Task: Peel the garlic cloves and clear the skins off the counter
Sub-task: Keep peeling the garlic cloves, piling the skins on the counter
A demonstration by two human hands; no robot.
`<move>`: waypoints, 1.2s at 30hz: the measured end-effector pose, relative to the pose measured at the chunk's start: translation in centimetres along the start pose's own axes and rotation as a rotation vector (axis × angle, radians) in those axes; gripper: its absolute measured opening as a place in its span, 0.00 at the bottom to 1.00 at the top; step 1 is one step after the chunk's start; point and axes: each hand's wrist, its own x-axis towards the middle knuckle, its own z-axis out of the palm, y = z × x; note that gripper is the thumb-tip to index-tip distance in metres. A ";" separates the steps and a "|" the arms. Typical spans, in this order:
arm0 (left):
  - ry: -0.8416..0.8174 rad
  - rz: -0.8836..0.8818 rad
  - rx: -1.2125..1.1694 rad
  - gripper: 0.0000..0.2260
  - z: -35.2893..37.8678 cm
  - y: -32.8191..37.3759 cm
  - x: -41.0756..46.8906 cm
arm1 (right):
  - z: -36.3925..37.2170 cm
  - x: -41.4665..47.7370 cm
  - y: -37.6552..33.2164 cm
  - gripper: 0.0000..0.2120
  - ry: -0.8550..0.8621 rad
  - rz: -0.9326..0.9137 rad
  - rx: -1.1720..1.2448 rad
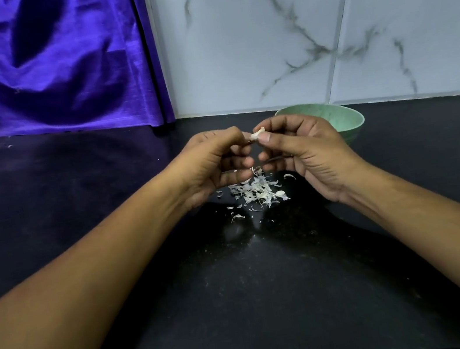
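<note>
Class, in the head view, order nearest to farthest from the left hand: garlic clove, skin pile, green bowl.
1. White garlic clove, pinched by the left hand.
2. Papery white skin pile, on the counter beneath.
3. Round green bowl, behind the right hand.

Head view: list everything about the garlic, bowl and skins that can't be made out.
Garlic clove: mostly covered by the fingertips of the left hand and right hand; any skin left on it is too small to tell.
Green bowl: contents hidden by the right hand and its own near wall.
Skins: the pile's far edge is hidden behind the fingers.
</note>
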 end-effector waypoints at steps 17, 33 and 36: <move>-0.075 0.092 0.131 0.05 -0.6 -0.5 0.2 | -0.5 0.3 -0.8 0.06 0.030 0.064 0.197; -0.012 0.256 0.255 0.04 -0.7 -0.6 0.1 | -0.5 0.1 -0.6 0.06 0.054 0.014 0.006; 0.000 0.266 0.266 0.05 -0.7 -0.7 0.2 | -0.4 0.0 -0.3 0.06 0.046 -0.025 -0.078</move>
